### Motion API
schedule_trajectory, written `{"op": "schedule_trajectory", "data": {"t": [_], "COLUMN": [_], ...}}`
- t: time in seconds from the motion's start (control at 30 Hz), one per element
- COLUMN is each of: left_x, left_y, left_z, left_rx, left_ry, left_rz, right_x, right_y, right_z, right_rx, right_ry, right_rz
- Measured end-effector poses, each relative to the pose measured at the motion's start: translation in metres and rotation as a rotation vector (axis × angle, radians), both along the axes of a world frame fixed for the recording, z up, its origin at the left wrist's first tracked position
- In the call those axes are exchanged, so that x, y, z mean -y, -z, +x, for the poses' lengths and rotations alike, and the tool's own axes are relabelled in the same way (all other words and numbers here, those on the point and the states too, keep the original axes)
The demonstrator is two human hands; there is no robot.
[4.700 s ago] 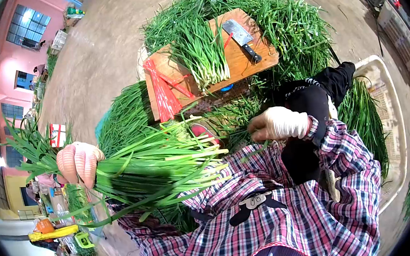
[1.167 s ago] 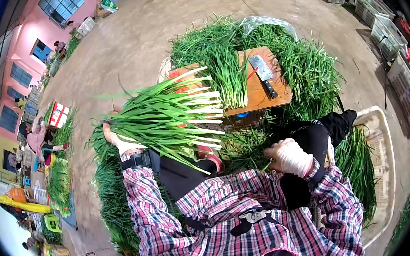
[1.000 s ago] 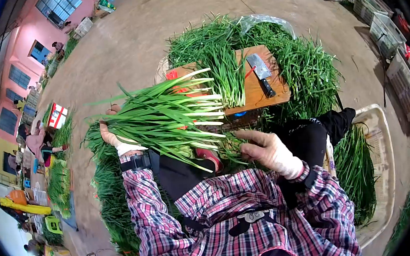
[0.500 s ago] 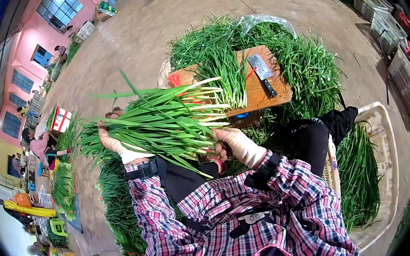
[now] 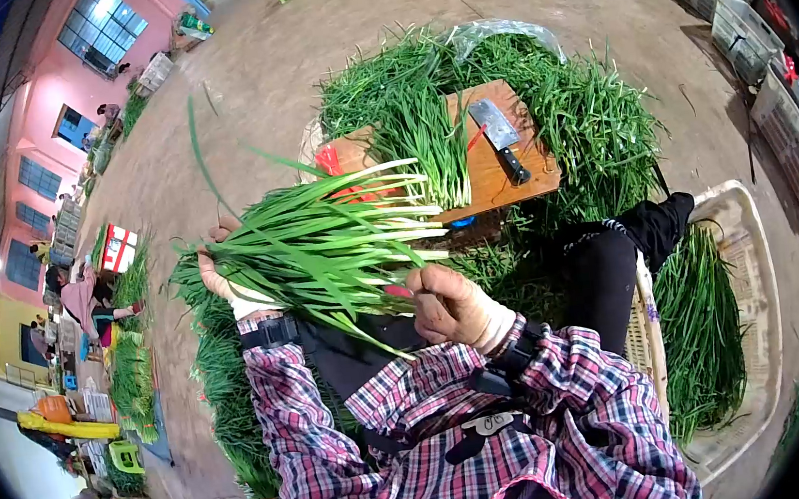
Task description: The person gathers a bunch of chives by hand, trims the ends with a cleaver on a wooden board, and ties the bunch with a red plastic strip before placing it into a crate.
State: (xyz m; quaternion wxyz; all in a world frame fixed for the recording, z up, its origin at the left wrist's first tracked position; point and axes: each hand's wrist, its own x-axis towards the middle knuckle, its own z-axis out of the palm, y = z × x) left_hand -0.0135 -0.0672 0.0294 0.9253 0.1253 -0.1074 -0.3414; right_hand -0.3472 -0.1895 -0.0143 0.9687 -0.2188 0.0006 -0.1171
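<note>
My left hand (image 5: pixel 216 265) is wrapped round the leafy end of a bunch of garlic chives (image 5: pixel 321 243), which it holds across my lap with the pale stems pointing right. Leaves cover part of its fingers. Just below the stem ends, my right hand (image 5: pixel 456 308) is closed, fingers curled inward; whatever may be in it is hidden. Past the stems, a wooden board (image 5: pixel 536 172) bears a smaller bundle of chives (image 5: pixel 423 145), a cleaver (image 5: pixel 498 132) with a black handle, and a red strip (image 5: pixel 328 160) at its left edge.
Heaped chives (image 5: pixel 592 132) surround the board, with a clear plastic bag (image 5: pixel 504 36) on top. At my right stands a plastic crate (image 5: pixel 764 309) with more chives (image 5: pixel 702 344). Another pile (image 5: pixel 231 404) lies at my left. Other people, including a seated person (image 5: pixel 83 292), are farther left.
My right hand has come away from the underside of the bunch, moving slightly right, and its fingers are now curled up. A long leaf at the left stands higher. The left hand keeps its hold.
</note>
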Motion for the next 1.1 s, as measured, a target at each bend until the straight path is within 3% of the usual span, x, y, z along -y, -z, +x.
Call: {"op": "schedule_trajectory", "data": {"t": [0.03, 0.07, 0.1, 0.13, 0.17, 0.27, 0.3, 0.33, 0.37, 0.4, 0.43, 0.47, 0.57, 0.6, 0.63, 0.7, 0.77, 0.87, 1.03, 1.07, 1.1], "left_x": [-0.004, -0.007, -0.008, -0.012, -0.017, -0.033, -0.029, -0.027, -0.034, -0.036, -0.036, -0.039, -0.039, -0.032, -0.029, -0.03, -0.032, -0.032, -0.024, -0.025, -0.025], "left_y": [0.0, 0.001, -0.001, 0.002, 0.002, 0.017, 0.001, -0.007, 0.0, -0.001, -0.003, -0.005, 0.018, 0.002, 0.003, 0.007, 0.01, 0.006, -0.003, -0.014, -0.013], "left_z": [0.004, 0.006, 0.005, 0.011, 0.018, 0.053, 0.028, 0.015, 0.034, 0.031, 0.027, 0.033, 0.051, 0.031, 0.031, 0.027, 0.037, 0.033, 0.005, -0.001, -0.001], "left_rx": [0.078, -0.034, -0.147, 0.134, 0.051, 0.056, 0.14, 0.223, 0.053, 0.056, 0.06, -0.225, 0.366, 0.338, 0.418, 0.264, 0.194, 0.247, 0.207, -0.064, -0.097], "left_ry": [0.088, 0.164, 0.237, 0.052, 0.157, 0.121, 0.078, 0.037, 0.282, 0.164, 0.045, 0.305, -0.004, 0.216, 0.169, 0.014, 0.121, 0.124, 0.035, 0.087, 0.129], "left_rz": [0.036, -0.08, -0.195, 0.061, -0.037, -0.079, -0.011, 0.057, -0.194, -0.076, 0.036, -0.197, 0.082, -0.033, 0.028, 0.078, 0.05, 0.102, 0.107, 0.095, 0.036], "right_x": [0.002, 0.006, 0.012, 0.02, 0.03, 0.059, 0.064, 0.069, 0.071, 0.072, 0.072, 0.07, 0.062, 0.063, 0.063, 0.063, 0.068, 0.068, 0.05, 0.05, 0.048], "right_y": [-0.003, 0.004, 0.0, 0.003, 0.004, 0.004, 0.012, 0.022, 0.029, 0.019, 0.016, 0.014, 0.021, 0.017, 0.015, 0.01, 0.0, 0.013, 0.017, 0.017, 0.016], "right_z": [-0.01, -0.015, -0.028, -0.035, -0.045, -0.074, -0.077, -0.083, -0.089, -0.079, -0.077, -0.073, -0.045, -0.036, -0.026, -0.009, 0.0, 0.015, 0.028, 0.028, 0.028], "right_rx": [0.025, 0.092, 0.024, 0.036, -0.045, -0.416, -0.593, -0.588, -0.55, -0.829, -0.857, -0.805, -0.523, -0.515, -0.483, -0.413, -0.343, -0.334, -0.331, -0.325, -0.319], "right_ry": [-0.052, -0.044, -0.113, -0.099, -0.126, -0.361, -0.429, -0.29, -0.113, -0.357, -0.226, -0.008, 0.453, 0.454, 0.542, 0.717, 0.533, 0.554, 0.791, 0.796, 0.8], "right_rz": [-0.063, -0.231, -0.214, -0.39, -0.518, -0.752, -0.968, -1.53, -2.083, -2.125, -2.099, -1.873, -1.297, -1.255, -1.305, -1.402, -1.226, -1.301, -1.179, -1.207, -1.234]}}
